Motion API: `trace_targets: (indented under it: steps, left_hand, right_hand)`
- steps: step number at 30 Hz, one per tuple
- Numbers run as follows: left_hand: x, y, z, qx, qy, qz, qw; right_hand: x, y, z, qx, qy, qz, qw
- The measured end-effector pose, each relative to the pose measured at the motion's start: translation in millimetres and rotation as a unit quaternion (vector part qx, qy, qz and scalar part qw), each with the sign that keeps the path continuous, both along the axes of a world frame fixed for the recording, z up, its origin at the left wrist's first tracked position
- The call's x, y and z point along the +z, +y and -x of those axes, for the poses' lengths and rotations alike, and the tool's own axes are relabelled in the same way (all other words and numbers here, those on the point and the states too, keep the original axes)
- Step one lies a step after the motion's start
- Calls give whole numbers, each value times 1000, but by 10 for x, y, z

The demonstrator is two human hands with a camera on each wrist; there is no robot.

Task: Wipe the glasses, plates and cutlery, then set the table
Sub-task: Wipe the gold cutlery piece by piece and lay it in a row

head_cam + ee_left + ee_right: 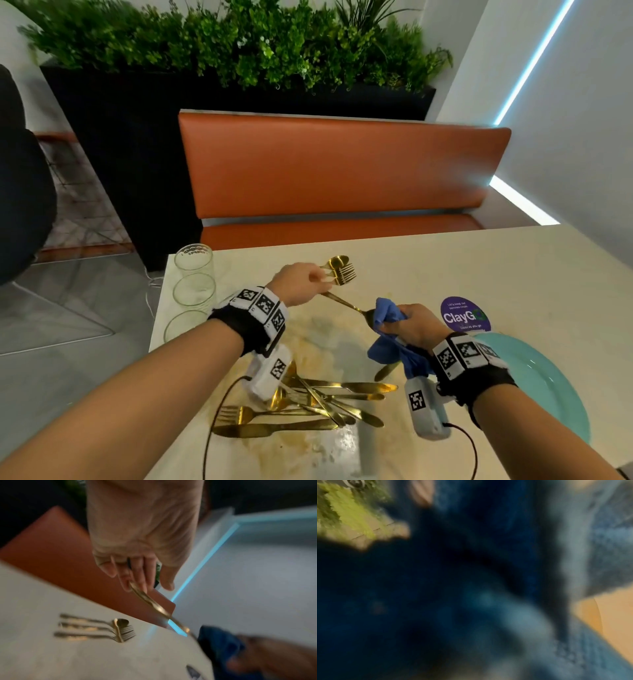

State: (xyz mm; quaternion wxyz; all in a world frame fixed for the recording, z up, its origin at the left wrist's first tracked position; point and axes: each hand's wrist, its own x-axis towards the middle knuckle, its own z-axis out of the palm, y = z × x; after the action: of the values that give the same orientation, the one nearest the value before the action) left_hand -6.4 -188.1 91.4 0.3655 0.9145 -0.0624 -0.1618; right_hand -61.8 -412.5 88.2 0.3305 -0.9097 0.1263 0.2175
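My left hand pinches the handle of a gold spoon, also seen as the gold spoon in the left wrist view. Its bowl sits inside a blue cloth that my right hand grips. The blue cloth fills the blurred right wrist view. Past my left hand, a small set of gold forks and a spoon lies side by side on the table. A heap of gold knives, forks and spoons lies near me. Three clear glasses stand in a row at the left edge.
A turquoise plate lies at the right, under my right wrist. A round purple sticker is stuck on the cream table. An orange bench and a dark planter with greenery stand beyond the far edge.
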Motion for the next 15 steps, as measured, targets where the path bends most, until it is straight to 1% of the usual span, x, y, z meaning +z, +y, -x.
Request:
trace_targets:
  steps: [1, 2, 3, 4, 5, 6, 7, 9, 10, 11, 12, 13, 15]
  left_hand:
    - [14, 20, 8, -59, -18, -88, 994]
    - [12, 25, 23, -97, -27, -146, 984]
    - [19, 20, 52, -116, -27, -178, 977]
    - [10, 15, 73, -121, -29, -193, 973]
    - [9, 10, 100, -122, -29, -197, 972]
    - [-6, 3, 118, -117, -21, -189, 975]
    - [-24, -8, 143, -112, -4, -173, 979]
    - [-53, -36, 188, -80, 46, -105, 990]
    - [-79, -58, 219, -51, 68, -56, 995]
    - [-93, -89, 257, -18, 91, -2, 996]
    - [-111, -129, 299, 13, 111, 44, 993]
    - [-131, -182, 346, 36, 125, 74, 989]
    - [-193, -312, 445, 60, 137, 98, 984]
  right_hand:
    - [19, -4, -26, 0, 0, 14, 1000]
    - [37, -31, -35, -3, -12, 22, 1000]
    - [58, -1, -73, -10, -27, 17, 999]
    - [73, 5, -91, 0, -49, 0, 999]
    - [89, 20, -111, 17, -73, -48, 996]
    - [42, 10, -164, 21, -99, -98, 990]
    - [-38, -17, -223, -1, -121, -138, 983]
    - [-82, -73, -252, -124, -131, -131, 975]
    - [-99, -73, -244, -175, -127, -101, 971]
    - [-94, -34, -233, -222, -123, -95, 963]
    - [-98, -15, -203, -261, -116, -125, 950]
    - [-136, 20, -215, -303, -109, -174, 931]
    - [-153, 83, -197, -373, -83, -263, 886]
